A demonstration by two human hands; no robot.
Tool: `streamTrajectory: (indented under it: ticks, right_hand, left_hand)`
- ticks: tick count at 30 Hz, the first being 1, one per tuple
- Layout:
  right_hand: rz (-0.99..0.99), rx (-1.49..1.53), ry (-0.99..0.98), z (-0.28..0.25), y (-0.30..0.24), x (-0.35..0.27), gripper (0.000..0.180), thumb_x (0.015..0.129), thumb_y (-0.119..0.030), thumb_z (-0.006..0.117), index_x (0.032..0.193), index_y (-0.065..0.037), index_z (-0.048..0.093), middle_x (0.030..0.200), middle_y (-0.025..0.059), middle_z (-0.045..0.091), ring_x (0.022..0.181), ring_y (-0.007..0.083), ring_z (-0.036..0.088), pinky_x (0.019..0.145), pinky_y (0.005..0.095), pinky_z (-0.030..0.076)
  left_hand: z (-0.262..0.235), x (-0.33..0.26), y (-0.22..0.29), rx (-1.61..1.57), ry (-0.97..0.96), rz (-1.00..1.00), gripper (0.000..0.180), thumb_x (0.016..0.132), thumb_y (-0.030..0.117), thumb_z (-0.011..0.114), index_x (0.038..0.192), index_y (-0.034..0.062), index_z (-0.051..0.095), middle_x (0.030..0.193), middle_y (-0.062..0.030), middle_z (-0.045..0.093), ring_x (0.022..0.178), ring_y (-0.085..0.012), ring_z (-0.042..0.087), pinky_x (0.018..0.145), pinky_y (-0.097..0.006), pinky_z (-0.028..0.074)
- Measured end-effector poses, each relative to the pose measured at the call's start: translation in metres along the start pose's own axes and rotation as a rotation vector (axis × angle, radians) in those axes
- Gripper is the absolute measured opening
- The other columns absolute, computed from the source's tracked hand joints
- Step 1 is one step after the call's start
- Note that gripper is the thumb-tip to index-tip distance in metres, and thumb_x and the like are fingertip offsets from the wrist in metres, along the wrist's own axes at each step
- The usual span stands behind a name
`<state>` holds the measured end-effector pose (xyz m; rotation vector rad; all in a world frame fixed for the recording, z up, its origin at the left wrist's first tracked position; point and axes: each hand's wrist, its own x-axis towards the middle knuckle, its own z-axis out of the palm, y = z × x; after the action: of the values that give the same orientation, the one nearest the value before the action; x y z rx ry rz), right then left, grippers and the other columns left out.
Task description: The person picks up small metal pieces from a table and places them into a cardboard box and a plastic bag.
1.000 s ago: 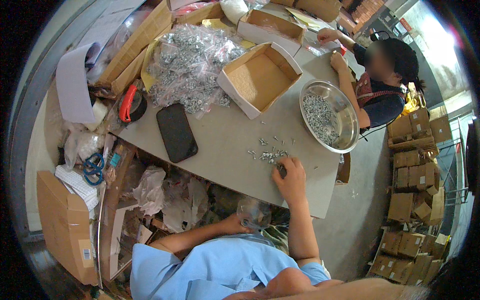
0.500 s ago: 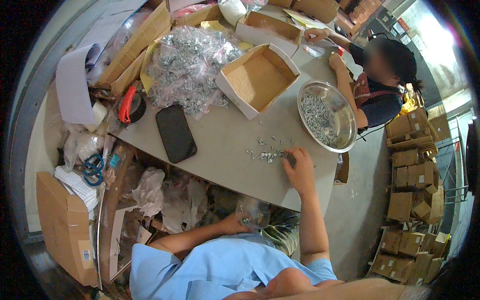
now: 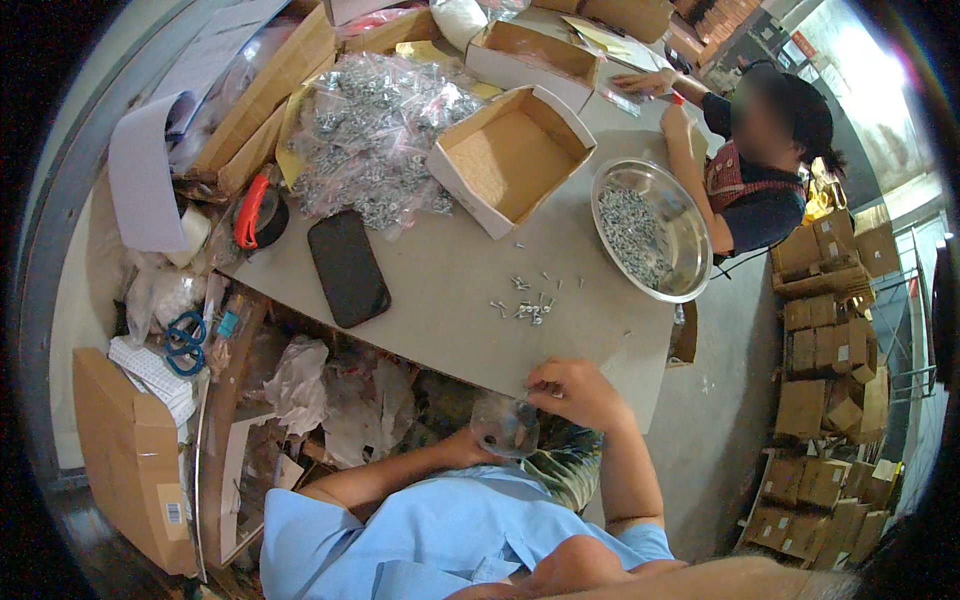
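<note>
Close to my lap, below the table's front edge, my left hand (image 3: pixel 462 448) is closed on a clear plastic bag (image 3: pixel 503 428). My right hand (image 3: pixel 582 394) is at the bag's upper right side, fingers curled together; what they hold, if anything, is hidden. A small scatter of silver screws (image 3: pixel 530 312) lies on the grey table (image 3: pixel 450 290) beyond my right hand. To their right, a steel bowl (image 3: pixel 688 240) contains many more screws (image 3: pixel 632 235).
A heap of filled clear bags (image 3: pixel 375 140) lies behind an open carton (image 3: pixel 515 165). Left of these are a black phone (image 3: pixel 348 268) and a red-handled tape dispenser (image 3: pixel 258 212). A co-worker (image 3: pixel 765 160) is at the far right, hands on the table. Stacked boxes (image 3: pixel 805 400) stand beyond.
My right hand has come back from the loose screws to the bag by my left hand. Fewer screws lie where its fingers were. The co-worker's hands have shifted slightly.
</note>
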<state>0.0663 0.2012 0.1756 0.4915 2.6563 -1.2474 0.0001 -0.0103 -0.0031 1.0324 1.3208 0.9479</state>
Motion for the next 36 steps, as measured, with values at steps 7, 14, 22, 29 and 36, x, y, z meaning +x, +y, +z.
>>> streamTrajectory:
  ticks: [7, 14, 22, 29, 36]
  right_hand:
    - [-0.177, -0.187, 0.527, -0.014, 0.030, 0.051, 0.017, 0.074, -0.005, 0.063, 0.090, -0.005, 0.062, 0.096, 0.0127, 0.055, 0.088, 0.0284, 0.055, 0.070, 0.0349, 0.047]
    - [-0.133, -0.181, 0.447, -0.015, 0.030, 0.051, 0.016, 0.074, -0.007, 0.062, 0.090, -0.006, 0.061, 0.095, 0.0170, 0.057, 0.088, 0.0348, 0.055, 0.074, 0.0409, 0.046]
    - [-0.081, -0.129, 0.289, 0.024, 0.009, -0.015, 0.013, 0.074, -0.009, 0.066, 0.085, -0.005, 0.063, 0.088, 0.0132, 0.058, 0.077, 0.0307, 0.058, 0.066, 0.0353, 0.047]
    - [-0.059, 0.384, 0.330, 0.035, 0.026, -0.033, 0.012, 0.074, -0.002, 0.067, 0.084, 0.000, 0.060, 0.082, 0.0048, 0.056, 0.072, 0.0127, 0.053, 0.062, 0.0236, 0.043]
    - [-0.045, 0.384, 0.442, 0.035, 0.027, -0.030, 0.009, 0.075, -0.001, 0.065, 0.082, -0.002, 0.060, 0.080, 0.0033, 0.053, 0.073, 0.0107, 0.052, 0.062, 0.0222, 0.042]
  left_hand:
    - [0.005, 0.002, 0.000, 0.043, 0.079, -0.156, 0.045, 0.071, 0.033, 0.075, 0.100, 0.0030, 0.057, 0.104, -0.0146, 0.059, 0.094, -0.0251, 0.056, 0.080, -0.036, 0.045]
    - [0.000, 0.001, 0.000, 0.066, 0.035, 0.013, 0.045, 0.072, 0.034, 0.074, 0.101, 0.0039, 0.057, 0.101, -0.0147, 0.058, 0.094, -0.0246, 0.055, 0.081, -0.035, 0.044]
    - [0.002, 0.007, -0.010, 0.075, 0.043, 0.000, 0.051, 0.070, 0.039, 0.074, 0.107, 0.0083, 0.058, 0.113, -0.0143, 0.054, 0.108, -0.0277, 0.049, 0.091, -0.043, 0.039]
    - [0.000, 0.026, -0.016, 0.115, 0.148, -0.067, 0.046, 0.072, 0.028, 0.071, 0.109, 0.0050, 0.057, 0.112, -0.0122, 0.054, 0.106, -0.0258, 0.049, 0.092, -0.038, 0.039]
    - [-0.013, 0.025, 0.004, 0.074, 0.060, -0.032, 0.039, 0.072, 0.027, 0.071, 0.102, 0.0037, 0.061, 0.104, -0.0134, 0.059, 0.101, -0.0258, 0.052, 0.090, -0.039, 0.040]
